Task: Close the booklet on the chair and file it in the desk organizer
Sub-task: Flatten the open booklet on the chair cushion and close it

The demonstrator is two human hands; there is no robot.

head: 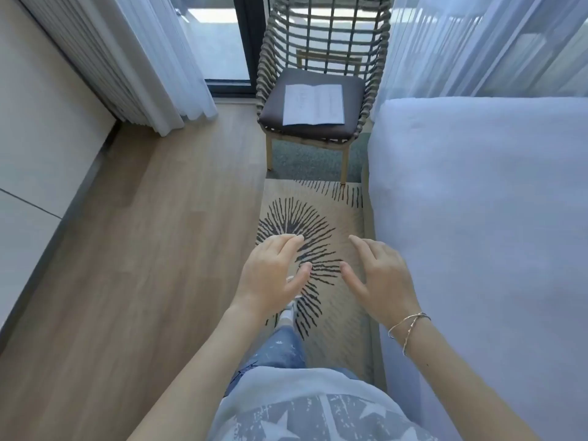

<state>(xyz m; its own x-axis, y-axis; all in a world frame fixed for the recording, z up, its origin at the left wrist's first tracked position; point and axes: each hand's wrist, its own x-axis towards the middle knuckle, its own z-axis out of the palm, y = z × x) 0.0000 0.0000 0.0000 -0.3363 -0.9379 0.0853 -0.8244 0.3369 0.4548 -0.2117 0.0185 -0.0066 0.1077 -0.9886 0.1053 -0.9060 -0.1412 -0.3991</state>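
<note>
A white booklet point(313, 105) lies open and flat on the dark seat cushion of a woven rope chair point(270, 74) at the top centre, some way ahead of me. My left hand point(273, 275) and my right hand point(378, 275) are held out in front of me above the rug, palms down, fingers apart, holding nothing. Both hands are well short of the chair. A thin bracelet sits on my right wrist. No desk organizer is in view.
A bed with a pale cover point(483, 218) fills the right side, close beside the chair. A patterned rug point(315, 218) runs from my feet to the chair. Wooden floor point(143, 249) lies to the left, with sheer curtains point(159, 58), a glass door and a white cabinet point(31, 154).
</note>
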